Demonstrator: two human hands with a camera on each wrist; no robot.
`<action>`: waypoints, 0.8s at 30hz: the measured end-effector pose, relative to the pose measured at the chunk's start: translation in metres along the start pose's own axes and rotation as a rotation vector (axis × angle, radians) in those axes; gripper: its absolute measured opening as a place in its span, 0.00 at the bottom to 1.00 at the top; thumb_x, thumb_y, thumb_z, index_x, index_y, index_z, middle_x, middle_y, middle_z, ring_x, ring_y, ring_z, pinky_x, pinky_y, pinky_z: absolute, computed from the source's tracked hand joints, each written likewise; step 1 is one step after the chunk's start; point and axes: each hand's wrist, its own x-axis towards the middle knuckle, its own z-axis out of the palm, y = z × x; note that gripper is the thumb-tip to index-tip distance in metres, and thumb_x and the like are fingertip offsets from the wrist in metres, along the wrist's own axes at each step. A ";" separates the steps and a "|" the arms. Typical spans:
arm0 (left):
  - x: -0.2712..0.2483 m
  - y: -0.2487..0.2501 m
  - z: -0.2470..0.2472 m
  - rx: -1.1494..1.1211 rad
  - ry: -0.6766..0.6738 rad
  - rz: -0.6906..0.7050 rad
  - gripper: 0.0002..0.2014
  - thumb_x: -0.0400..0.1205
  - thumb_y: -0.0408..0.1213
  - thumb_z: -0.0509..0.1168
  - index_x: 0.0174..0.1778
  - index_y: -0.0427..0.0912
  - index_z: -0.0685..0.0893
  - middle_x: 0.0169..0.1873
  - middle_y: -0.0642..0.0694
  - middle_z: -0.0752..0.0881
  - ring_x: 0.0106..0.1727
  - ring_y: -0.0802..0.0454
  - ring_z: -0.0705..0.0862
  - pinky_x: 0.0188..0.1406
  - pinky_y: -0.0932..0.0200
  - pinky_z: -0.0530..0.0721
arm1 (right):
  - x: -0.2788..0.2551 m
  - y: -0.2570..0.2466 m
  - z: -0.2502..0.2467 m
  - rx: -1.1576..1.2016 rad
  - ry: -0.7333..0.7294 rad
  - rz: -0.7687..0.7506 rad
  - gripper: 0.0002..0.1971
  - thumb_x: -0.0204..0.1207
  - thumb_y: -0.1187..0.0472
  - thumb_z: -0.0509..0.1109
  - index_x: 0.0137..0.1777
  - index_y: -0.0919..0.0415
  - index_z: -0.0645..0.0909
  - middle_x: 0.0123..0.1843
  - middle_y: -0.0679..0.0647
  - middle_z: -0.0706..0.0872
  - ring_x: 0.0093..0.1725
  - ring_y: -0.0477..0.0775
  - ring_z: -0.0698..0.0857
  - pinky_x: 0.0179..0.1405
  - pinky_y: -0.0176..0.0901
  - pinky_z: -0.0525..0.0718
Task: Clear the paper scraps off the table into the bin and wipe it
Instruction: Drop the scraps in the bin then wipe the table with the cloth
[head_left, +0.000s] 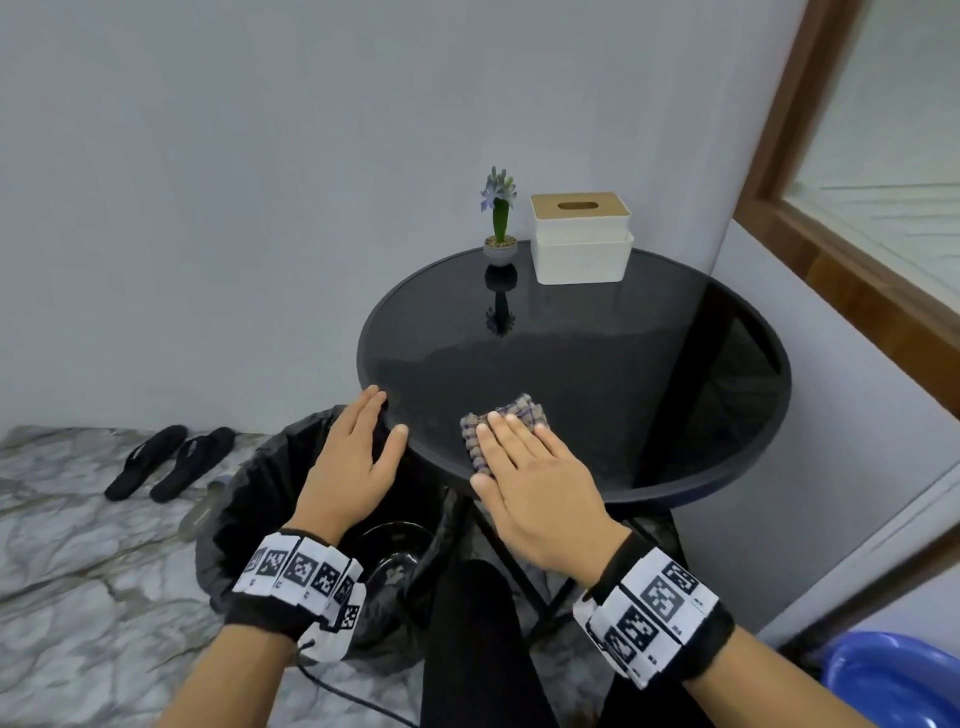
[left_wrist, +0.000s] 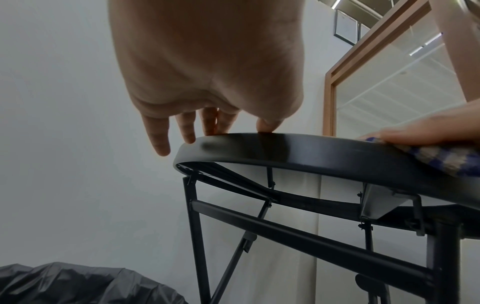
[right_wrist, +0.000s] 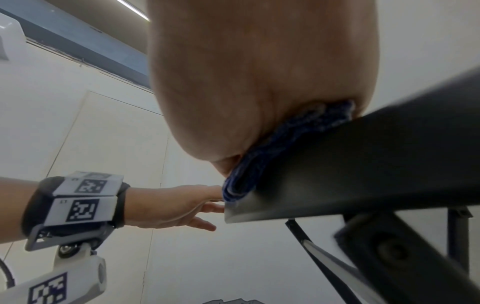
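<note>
A round black glass table (head_left: 675, 364) stands in the corner. My right hand (head_left: 524, 457) lies flat, fingers straight, pressing a folded blue-and-beige checked cloth (head_left: 511, 413) onto the table's near left part. In the right wrist view the cloth (right_wrist: 262, 164) bulges over the rim under my palm. My left hand (head_left: 358, 436) rests open at the table's left edge, fingertips (left_wrist: 187, 133) touching the rim (left_wrist: 285, 148). Below it stands the bin (head_left: 249, 493), lined with a black bag. No paper scraps show on the tabletop.
A small potted flower (head_left: 500, 218) and a white tissue box (head_left: 582, 239) stand at the table's far side by the wall. Black slippers (head_left: 166, 460) lie on the marble floor to the left. A blue basin (head_left: 893, 680) sits at the lower right. My dark-trousered leg (head_left: 478, 649) is under the table's edge.
</note>
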 end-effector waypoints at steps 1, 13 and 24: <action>0.000 0.000 0.000 0.002 -0.001 -0.003 0.30 0.86 0.58 0.53 0.83 0.49 0.64 0.84 0.56 0.61 0.84 0.60 0.58 0.80 0.56 0.59 | -0.004 0.004 -0.001 -0.012 0.002 0.012 0.30 0.84 0.45 0.45 0.80 0.60 0.65 0.81 0.55 0.68 0.81 0.52 0.65 0.82 0.51 0.52; 0.000 0.013 -0.003 0.092 -0.008 -0.051 0.30 0.86 0.57 0.53 0.83 0.49 0.65 0.83 0.54 0.63 0.84 0.58 0.58 0.78 0.47 0.65 | -0.025 0.057 -0.018 -0.038 -0.039 0.136 0.36 0.80 0.39 0.38 0.83 0.57 0.59 0.85 0.52 0.61 0.84 0.49 0.57 0.82 0.49 0.51; 0.002 0.054 0.007 0.124 -0.003 0.076 0.29 0.85 0.48 0.61 0.79 0.37 0.70 0.79 0.43 0.71 0.82 0.48 0.64 0.81 0.54 0.58 | 0.012 0.071 -0.021 0.103 -0.146 0.056 0.26 0.87 0.52 0.47 0.84 0.60 0.56 0.86 0.53 0.57 0.85 0.50 0.53 0.82 0.47 0.47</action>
